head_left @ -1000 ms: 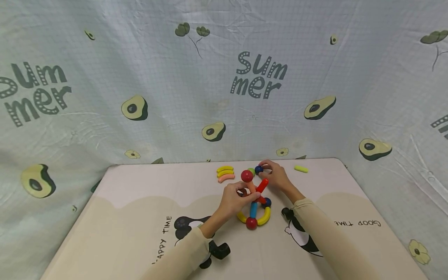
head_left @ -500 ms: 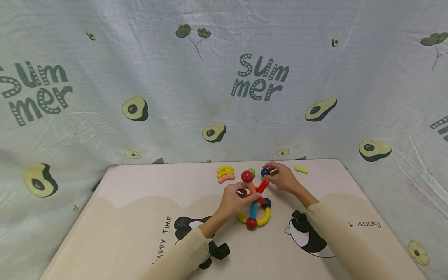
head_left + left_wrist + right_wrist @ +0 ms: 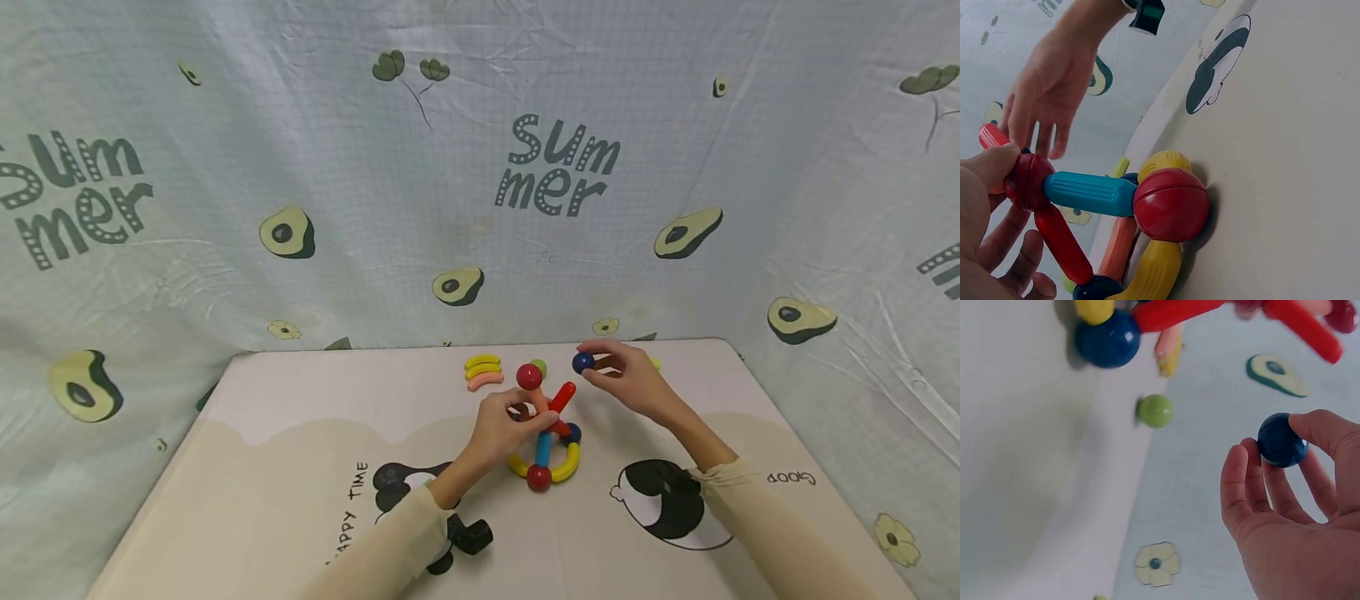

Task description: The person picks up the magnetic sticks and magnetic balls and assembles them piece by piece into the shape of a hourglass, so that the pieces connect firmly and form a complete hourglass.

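Note:
My left hand (image 3: 502,429) grips the upper part of a magnetic rod-and-ball structure (image 3: 543,450), its thumb against a red ball (image 3: 1030,181) where rods meet. Curved yellow rods (image 3: 570,463) and balls form the structure's ring base on the table. A red rod (image 3: 562,397) slants up from the joint, and another red ball (image 3: 528,377) tops it. To the right and farther back, my right hand (image 3: 630,379) pinches a loose dark blue ball (image 3: 1282,440) between thumb and fingers. That ball is raised and apart from the structure. Part of the joint is hidden behind my left fingers.
A green ball (image 3: 541,366) lies behind the structure. Yellow curved rods (image 3: 482,364) and a pink curved rod (image 3: 485,381) lie to its left. My right hand mostly covers a yellow-green rod (image 3: 656,363). A printed curtain (image 3: 375,250) hangs behind the table's far edge.
My right hand has moved right with the blue ball, away from the green ball, and now overlaps the yellow-green rod. My left hand and the structure have stayed in place.

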Tool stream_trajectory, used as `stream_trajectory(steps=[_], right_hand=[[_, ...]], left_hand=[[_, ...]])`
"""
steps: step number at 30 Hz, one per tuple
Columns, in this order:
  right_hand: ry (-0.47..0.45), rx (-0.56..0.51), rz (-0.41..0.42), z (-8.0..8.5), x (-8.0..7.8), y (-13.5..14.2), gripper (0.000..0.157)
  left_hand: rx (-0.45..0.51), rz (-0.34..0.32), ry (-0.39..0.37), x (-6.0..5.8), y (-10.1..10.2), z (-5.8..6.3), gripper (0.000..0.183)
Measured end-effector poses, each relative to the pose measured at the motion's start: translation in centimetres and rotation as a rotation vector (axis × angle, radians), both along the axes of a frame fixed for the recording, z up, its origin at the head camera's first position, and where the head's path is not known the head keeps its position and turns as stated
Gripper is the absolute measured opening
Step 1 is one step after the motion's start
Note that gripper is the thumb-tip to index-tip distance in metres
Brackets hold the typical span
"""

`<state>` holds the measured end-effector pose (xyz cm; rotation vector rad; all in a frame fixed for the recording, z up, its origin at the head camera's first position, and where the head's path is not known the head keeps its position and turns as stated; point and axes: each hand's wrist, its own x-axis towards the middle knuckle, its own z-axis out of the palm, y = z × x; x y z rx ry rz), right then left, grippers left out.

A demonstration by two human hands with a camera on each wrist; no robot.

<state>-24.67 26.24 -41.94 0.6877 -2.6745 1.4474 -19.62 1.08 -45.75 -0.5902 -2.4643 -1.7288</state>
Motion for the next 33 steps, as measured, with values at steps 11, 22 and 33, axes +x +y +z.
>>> stream_trajectory(steps=[11, 22, 33], right_hand=[[0.052, -0.093, 0.028, 1.4, 3.0, -0.3, 0.036], [0.069, -0.102, 0.043, 2.7, 5.1, -1.4, 0.036], [0.078, -0.125, 0.043, 1.9, 5.9, -2.1, 0.037]], left_hand=[[0.008, -0.004, 0.003, 0.2, -0.2, -0.2, 0.019], [0.002, -0.008, -0.025, 0.6, -0.4, -0.1, 0.020], [0.008, -0.020, -0.025, 1.0, -0.7, -0.2, 0.021]])
